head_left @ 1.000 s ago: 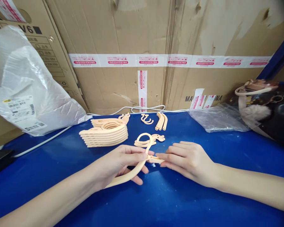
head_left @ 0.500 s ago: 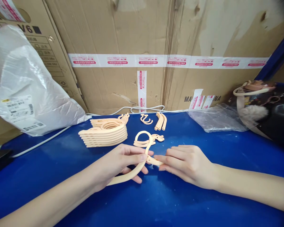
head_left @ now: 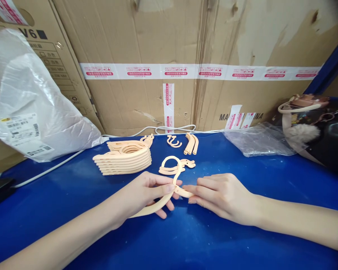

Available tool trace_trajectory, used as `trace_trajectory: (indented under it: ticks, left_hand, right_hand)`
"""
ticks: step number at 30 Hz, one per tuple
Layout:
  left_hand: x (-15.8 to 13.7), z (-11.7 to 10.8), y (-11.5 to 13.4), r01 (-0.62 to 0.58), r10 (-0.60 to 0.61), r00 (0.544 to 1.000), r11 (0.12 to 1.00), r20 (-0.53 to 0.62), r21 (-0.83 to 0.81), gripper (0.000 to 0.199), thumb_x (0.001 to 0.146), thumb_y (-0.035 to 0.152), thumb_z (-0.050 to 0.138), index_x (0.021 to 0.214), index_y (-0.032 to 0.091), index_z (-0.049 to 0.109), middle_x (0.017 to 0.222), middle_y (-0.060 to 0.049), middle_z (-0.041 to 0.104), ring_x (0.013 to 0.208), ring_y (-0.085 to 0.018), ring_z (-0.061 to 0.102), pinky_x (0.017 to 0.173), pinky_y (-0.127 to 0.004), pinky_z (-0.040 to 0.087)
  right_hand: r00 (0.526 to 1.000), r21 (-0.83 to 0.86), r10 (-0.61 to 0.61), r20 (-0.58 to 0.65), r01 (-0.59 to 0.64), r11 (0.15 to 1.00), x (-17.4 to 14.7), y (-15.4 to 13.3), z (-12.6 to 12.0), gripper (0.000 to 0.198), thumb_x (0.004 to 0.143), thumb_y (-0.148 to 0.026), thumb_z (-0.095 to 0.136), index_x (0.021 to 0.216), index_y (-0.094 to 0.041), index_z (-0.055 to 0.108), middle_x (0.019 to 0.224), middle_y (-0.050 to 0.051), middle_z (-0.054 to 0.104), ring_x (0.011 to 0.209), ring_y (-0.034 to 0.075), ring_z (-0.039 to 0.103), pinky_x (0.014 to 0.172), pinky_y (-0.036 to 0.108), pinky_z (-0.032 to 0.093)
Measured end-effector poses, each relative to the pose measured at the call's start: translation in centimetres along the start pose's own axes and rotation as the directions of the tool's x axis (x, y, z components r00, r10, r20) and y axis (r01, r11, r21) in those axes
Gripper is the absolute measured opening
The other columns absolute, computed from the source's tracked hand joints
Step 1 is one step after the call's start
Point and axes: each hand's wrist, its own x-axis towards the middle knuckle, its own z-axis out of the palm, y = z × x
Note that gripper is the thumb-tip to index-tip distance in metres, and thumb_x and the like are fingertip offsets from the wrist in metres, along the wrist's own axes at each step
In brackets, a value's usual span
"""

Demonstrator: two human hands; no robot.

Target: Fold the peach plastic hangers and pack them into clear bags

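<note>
A cream plastic clothes hanger [head_left: 154, 208] with a round hook lies across both hands above the blue table. My left hand [head_left: 148, 191] pinches it at the joint below the hook, thumb on top, and its left arm runs under my palm. With closed fingertips, my right hand [head_left: 225, 198] grips the hanger's short right piece, whose far end my fingers hide. Just behind the hook lie several loose curved cream parts [head_left: 188, 164], partly covered by it. Farther left stands a neat stack of cream hanger pieces [head_left: 124, 164].
Small hooks [head_left: 174, 141] and curved tubes [head_left: 190, 144] lie at the back of the blue table [head_left: 208, 243]. A white plastic package [head_left: 45, 97] leans at left. Cardboard boxes [head_left: 141, 101] rise behind a white cable [head_left: 141, 132]. A clear bag [head_left: 259, 140] and a black bag [head_left: 326, 137] are at right.
Almost nothing differs. The lower fingers of my left hand have shifted slightly beneath the hanger, and the hanger's left arm sits a touch higher.
</note>
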Motion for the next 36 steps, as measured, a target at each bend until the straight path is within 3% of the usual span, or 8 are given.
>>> trace_trajectory:
  ticks: [4,7,10,13,17,23,31,36]
  left_hand:
    - [0.3,0.1,-0.2,-0.021,0.021,1.000,0.998,-0.001,0.053,0.034,0.080,0.044,0.064,0.092,0.013,0.070,0.089,-0.005,0.065,0.073,-0.015,0.062,0.060,-0.025,0.054]
    - [0.2,0.3,-0.6,-0.076,0.083,0.996,0.962,-0.016,0.263,0.034,0.088,0.045,0.050,0.085,0.015,0.065,0.072,-0.001,0.061,0.058,-0.013,0.057,0.052,-0.023,0.047]
    - [-0.2,0.9,-0.9,-0.166,0.280,0.957,0.748,-0.078,0.642,0.035,0.095,0.036,0.036,0.076,0.018,0.059,0.065,0.000,0.057,0.057,-0.013,0.052,0.056,-0.024,0.039]
    - [-0.6,1.4,-1.1,-0.222,0.415,0.909,0.555,-0.035,0.802,0.030,0.096,0.032,0.037,0.078,0.019,0.057,0.074,0.000,0.059,0.066,-0.015,0.052,0.060,-0.025,0.035]
    - [-0.8,1.4,-1.1,-0.260,0.437,0.899,0.513,0.012,0.818,0.031,0.096,0.036,0.041,0.073,0.020,0.053,0.069,0.002,0.056,0.061,-0.014,0.049,0.055,-0.024,0.031]
    - [-0.8,1.2,-1.0,-0.296,0.453,0.891,0.513,0.038,0.806,0.026,0.097,0.037,0.043,0.112,0.028,0.062,0.103,-0.001,0.066,0.089,-0.019,0.061,0.074,-0.025,0.040]
    - [-0.9,1.5,-1.1,-0.282,0.485,0.874,0.482,0.015,0.830,0.029,0.096,0.037,0.042,0.114,0.027,0.063,0.097,-0.003,0.067,0.081,-0.019,0.062,0.067,-0.025,0.041]
    - [-0.8,1.4,-1.1,-0.303,0.494,0.868,0.453,0.047,0.838,0.025,0.096,0.033,0.042,0.100,0.024,0.065,0.090,-0.003,0.066,0.076,-0.017,0.059,0.065,-0.024,0.039]
  right_hand:
    - [1.000,0.029,0.016,0.012,-0.017,0.999,-0.1,-0.1,-0.1,0.038,0.101,-0.032,0.035,0.090,-0.015,0.068,0.064,-0.001,0.056,0.051,0.010,0.051,0.050,0.024,0.036]
    - [0.999,0.091,0.042,0.019,-0.044,0.995,-0.2,0.1,0.0,0.034,0.101,-0.032,0.037,0.099,-0.016,0.067,0.068,-0.001,0.060,0.056,0.010,0.055,0.054,0.024,0.038]
    - [0.998,0.152,0.070,-0.011,-0.067,0.986,-0.2,0.4,0.2,0.027,0.098,-0.032,0.044,0.096,-0.018,0.067,0.070,-0.001,0.062,0.060,0.011,0.055,0.058,0.025,0.037]
    - [0.991,0.127,0.103,-0.090,-0.091,0.988,-0.1,0.5,0.3,0.022,0.092,-0.033,0.053,0.081,-0.018,0.065,0.072,0.001,0.062,0.065,0.014,0.053,0.061,0.028,0.036]
    - [0.973,0.092,0.140,-0.182,-0.125,0.988,0.2,0.5,0.2,0.019,0.087,-0.035,0.060,0.082,-0.017,0.065,0.091,0.008,0.064,0.084,0.020,0.053,0.075,0.034,0.040]
    - [0.951,0.057,0.179,-0.251,-0.170,0.984,0.3,0.4,0.0,0.019,0.086,-0.036,0.062,0.089,-0.018,0.064,0.104,0.011,0.061,0.093,0.022,0.051,0.082,0.040,0.040]
    - [0.936,-0.007,0.153,-0.318,-0.164,0.986,0.1,0.3,0.0,0.022,0.086,-0.038,0.061,0.090,-0.018,0.065,0.098,0.011,0.058,0.093,0.024,0.052,0.078,0.040,0.040]
    - [0.940,-0.001,0.173,-0.293,-0.181,0.983,0.1,0.3,-0.1,0.023,0.087,-0.041,0.060,0.089,-0.019,0.065,0.092,0.008,0.058,0.087,0.021,0.050,0.075,0.037,0.038]
